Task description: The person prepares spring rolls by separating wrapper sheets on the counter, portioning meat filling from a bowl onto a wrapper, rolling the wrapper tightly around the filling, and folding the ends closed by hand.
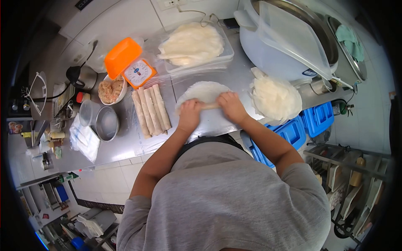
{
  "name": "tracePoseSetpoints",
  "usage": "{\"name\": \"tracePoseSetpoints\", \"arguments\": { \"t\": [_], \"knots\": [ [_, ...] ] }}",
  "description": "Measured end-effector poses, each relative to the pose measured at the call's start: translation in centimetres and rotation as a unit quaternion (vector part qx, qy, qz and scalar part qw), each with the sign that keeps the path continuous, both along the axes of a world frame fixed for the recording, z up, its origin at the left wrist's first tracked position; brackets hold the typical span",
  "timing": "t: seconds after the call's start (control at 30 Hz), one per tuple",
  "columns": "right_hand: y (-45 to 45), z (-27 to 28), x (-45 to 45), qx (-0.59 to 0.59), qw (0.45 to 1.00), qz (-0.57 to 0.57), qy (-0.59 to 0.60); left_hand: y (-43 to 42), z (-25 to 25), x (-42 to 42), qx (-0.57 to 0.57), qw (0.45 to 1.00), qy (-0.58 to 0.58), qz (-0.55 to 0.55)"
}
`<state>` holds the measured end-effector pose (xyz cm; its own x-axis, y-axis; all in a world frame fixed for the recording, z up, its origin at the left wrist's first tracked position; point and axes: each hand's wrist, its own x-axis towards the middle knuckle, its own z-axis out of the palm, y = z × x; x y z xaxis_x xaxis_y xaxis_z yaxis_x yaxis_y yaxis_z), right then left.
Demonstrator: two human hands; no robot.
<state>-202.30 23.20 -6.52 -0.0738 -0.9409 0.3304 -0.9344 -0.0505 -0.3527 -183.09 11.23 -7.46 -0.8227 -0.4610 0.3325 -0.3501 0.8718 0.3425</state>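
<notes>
From the head camera, I look down over my grey shirt point(234, 196) at the steel table point(209, 127). My left hand point(189, 112) and right hand point(230, 106) are side by side, with a short gap between them. In that gap shows a pale roll point(210, 106), lying across the near part of a round, thin wrapper point(205, 88) spread flat on the steel. My fingers bend down over the roll, one hand toward each end; my fingertips are hidden, so I cannot tell whether they clamp it or only press on it.

Left of my left hand, four rolls point(151, 111) lie side by side on clear plastic. Behind them stands an orange scale point(138, 73), its orange pan point(122, 57) tilted up at the back. Left of the scale, a white bowl point(124, 90) holds pinkish filling point(109, 91); nearer me are a steel bowl point(107, 123), a clear tub point(88, 112) and plastic bags point(86, 138).

Beyond the wrapper, a stack of sheets point(191, 45) sits on a clear tray point(203, 66). Right of my right hand lies another stack point(276, 96), just in front of a big tub point(266, 60) with a translucent lid point(293, 35) leaning across it. Blue crates point(289, 136) stand below the table's edge.
</notes>
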Motion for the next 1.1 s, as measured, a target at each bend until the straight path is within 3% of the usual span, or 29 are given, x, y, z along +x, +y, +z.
{"name": "tracePoseSetpoints", "arguments": {
  "t": [0.1,0.37,0.57,0.6,0.67,0.77,0.8,0.93,1.03,1.1],
  "knots": [
    [0.8,-0.6,0.6,-0.034,0.997,0.061,-0.027,0.8,-0.7,0.6,0.009,0.999,0.000,-0.047],
    [2.3,-1.6,-2.1,-0.001,0.995,0.034,-0.098,-1.8,-1.8,3.1,0.091,0.995,0.028,-0.042],
    [0.7,1.9,-1.3,0.119,0.986,-0.099,-0.066,-1.6,0.4,2.9,0.074,0.995,-0.043,0.053],
    [0.3,2.0,-1.1,0.085,0.992,-0.092,-0.034,-1.1,1.0,2.3,0.054,0.993,-0.063,0.086],
    [-0.4,2.0,-0.8,0.016,0.997,-0.073,0.029,-0.9,1.2,1.1,0.031,0.998,-0.043,0.035],
    [-0.4,0.2,0.6,-0.004,0.995,0.102,-0.005,-0.3,0.5,0.3,0.014,0.998,-0.007,-0.064],
    [-0.6,-0.2,0.7,-0.014,0.994,0.103,-0.017,-0.2,0.0,0.2,0.011,0.995,0.007,-0.103],
    [-0.7,-0.7,-0.1,-0.023,0.996,0.079,-0.039,-1.1,-1.5,0.5,-0.024,0.997,0.005,-0.079],
    [-1.4,0.4,-0.1,0.029,0.998,0.029,-0.046,-2.0,-1.2,0.1,0.067,0.996,-0.012,-0.051],
    [-2.2,1.4,0.0,0.083,0.995,-0.016,-0.054,-2.9,-1.0,-0.4,0.062,0.996,-0.059,-0.024]
  ]
}}
